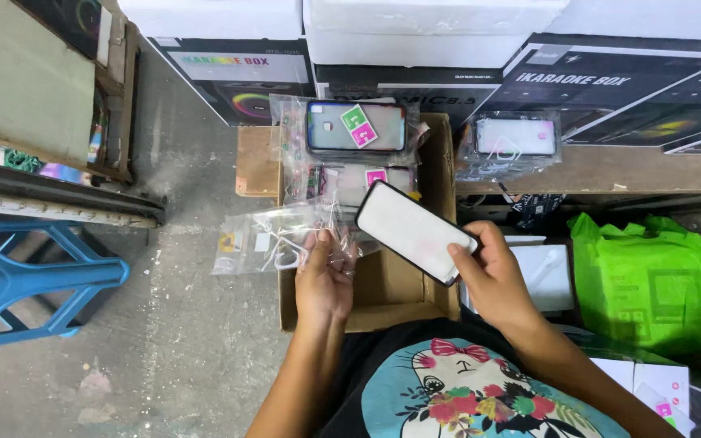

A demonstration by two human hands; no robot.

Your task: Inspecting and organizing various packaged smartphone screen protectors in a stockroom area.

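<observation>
Right hand [492, 272], centre-right of frame, is pinching a black-rimmed phone case [415, 231] by its lower end, fingers closed on it, case tilting up-left over the open cardboard box [399, 300]. Left hand [324, 280], centre, is gripping a clear plastic sleeve [273, 235] at its edge, fingers curled shut on it, wrist straight, palm turned away. Judging it best to be spreading the sleeve mouth wide and lining the case's narrow end up with it. More bagged cases [356, 130] are lying at upper centre

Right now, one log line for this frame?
left hand: holds clear plastic sleeve | right hand: holds black-rimmed phone case | below: cardboard box
</observation>
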